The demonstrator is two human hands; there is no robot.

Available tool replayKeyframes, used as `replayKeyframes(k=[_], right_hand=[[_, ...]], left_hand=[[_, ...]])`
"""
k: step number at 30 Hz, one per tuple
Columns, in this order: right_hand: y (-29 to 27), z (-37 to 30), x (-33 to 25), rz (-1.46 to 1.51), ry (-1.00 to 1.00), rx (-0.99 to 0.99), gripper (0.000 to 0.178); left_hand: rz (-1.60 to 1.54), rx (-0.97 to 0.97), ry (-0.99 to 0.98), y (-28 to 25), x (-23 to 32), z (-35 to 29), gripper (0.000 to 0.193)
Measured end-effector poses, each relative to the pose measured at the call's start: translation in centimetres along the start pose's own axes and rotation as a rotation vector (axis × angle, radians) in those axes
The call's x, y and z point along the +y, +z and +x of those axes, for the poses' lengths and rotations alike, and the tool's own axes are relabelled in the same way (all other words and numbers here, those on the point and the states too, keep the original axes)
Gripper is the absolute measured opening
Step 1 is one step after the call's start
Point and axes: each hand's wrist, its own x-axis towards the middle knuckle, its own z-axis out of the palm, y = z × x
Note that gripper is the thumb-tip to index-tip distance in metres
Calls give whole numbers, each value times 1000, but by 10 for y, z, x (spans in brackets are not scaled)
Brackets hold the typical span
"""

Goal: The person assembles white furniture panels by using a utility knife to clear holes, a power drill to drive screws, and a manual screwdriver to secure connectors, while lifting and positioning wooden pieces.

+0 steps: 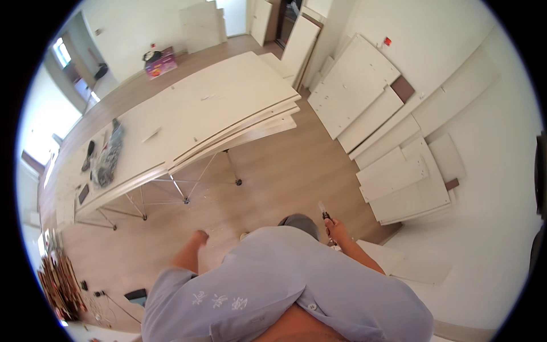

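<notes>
The right hand is closed around a slim dark-handled tool pointing ahead, apparently for safe carrying, while the left hand hangs well apart, seemingly empty, its fingers too blurred to tell whether spread or together. Ahead of the left hand, pale panels lie stacked as a worktop on metal legs, probably for even support; right of the right hand, more boards lean, probably to save room. White lettering marks the grey shirt behind the left hand.

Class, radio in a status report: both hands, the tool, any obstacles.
Left hand: nothing visible in it. Right hand: gripping dark-handled tool. Possible obstacles: stacked white panels ahead-left, leaning panels right.
</notes>
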Motion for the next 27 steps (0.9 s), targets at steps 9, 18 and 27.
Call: replayKeyframes(k=[9, 18, 27], right_hand=[[-48, 136, -118, 85, -53, 63, 30], [-108, 345, -313, 36, -148, -299, 36], [-104, 492, -411, -580, -142, -342, 34]], left_hand=[[-976, 733, -182, -365, 27, 161, 36], [-978, 1038, -165, -515, 82, 278, 28], [-711, 984, -560, -584, 41, 388, 53]])
